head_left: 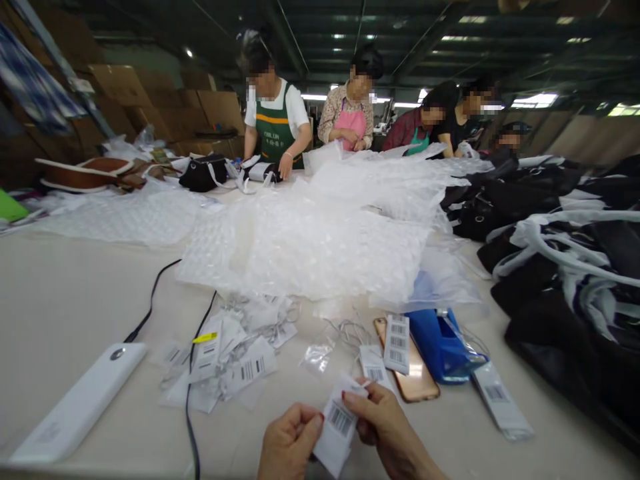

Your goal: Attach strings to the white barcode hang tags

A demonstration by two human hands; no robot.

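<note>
Both of my hands hold a small stack of white barcode tags [339,421] low in the view, above the table's near edge. My left hand [291,440] pinches the stack's left side between thumb and fingers. At the upper right corner, my right hand [383,420] grips it with thumb and forefinger. Just beyond lie another barcode tag [375,365] and a strip of barcode labels [397,343] resting on a gold phone [417,373]. A loose pile of white tags with strings [250,367] spreads to the left.
A blue tape dispenser [437,347] stands right of the phone, near another tag stack [500,400]. Bubble wrap bags [320,247] cover the middle. Black bags [560,320] heap at right. A white power bank [80,400] and black cable [189,407] lie left. Co-workers [280,120] stand across the table.
</note>
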